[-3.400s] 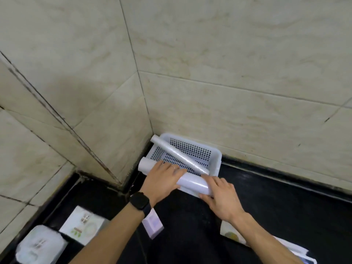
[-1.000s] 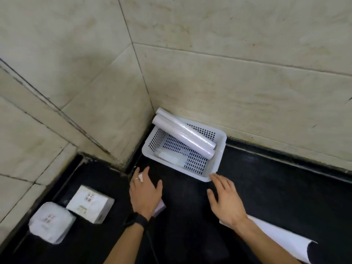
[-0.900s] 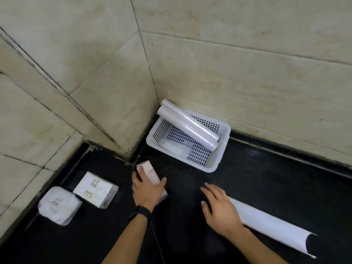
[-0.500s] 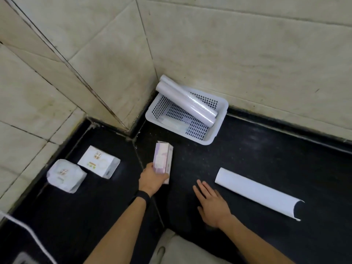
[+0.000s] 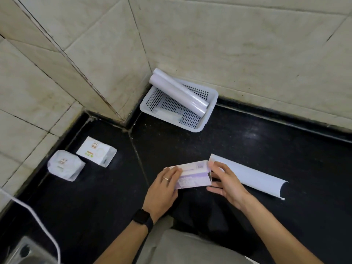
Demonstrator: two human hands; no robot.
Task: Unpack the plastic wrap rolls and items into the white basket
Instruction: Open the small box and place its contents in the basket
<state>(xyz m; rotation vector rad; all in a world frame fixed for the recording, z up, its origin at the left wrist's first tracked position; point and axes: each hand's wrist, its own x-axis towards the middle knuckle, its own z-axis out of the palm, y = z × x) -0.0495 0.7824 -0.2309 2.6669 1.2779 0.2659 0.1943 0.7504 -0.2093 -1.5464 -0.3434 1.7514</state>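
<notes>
Two wrap rolls (image 5: 179, 95) slant across the white basket (image 5: 211, 111); purple box (image 5: 192, 178) held.

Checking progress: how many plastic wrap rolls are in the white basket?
2. Both lie slanted in the basket, side by side: a rear roll and a front roll beside it. None seems hidden.

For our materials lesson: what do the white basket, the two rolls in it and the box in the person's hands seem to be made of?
White basket: moulded plastic, matt, judging by its perforated walls.
Rolls: probably clear film on a core; glossy, streaky highlights.
Box: likely thin printed card, given its sharp folded edges.
</notes>
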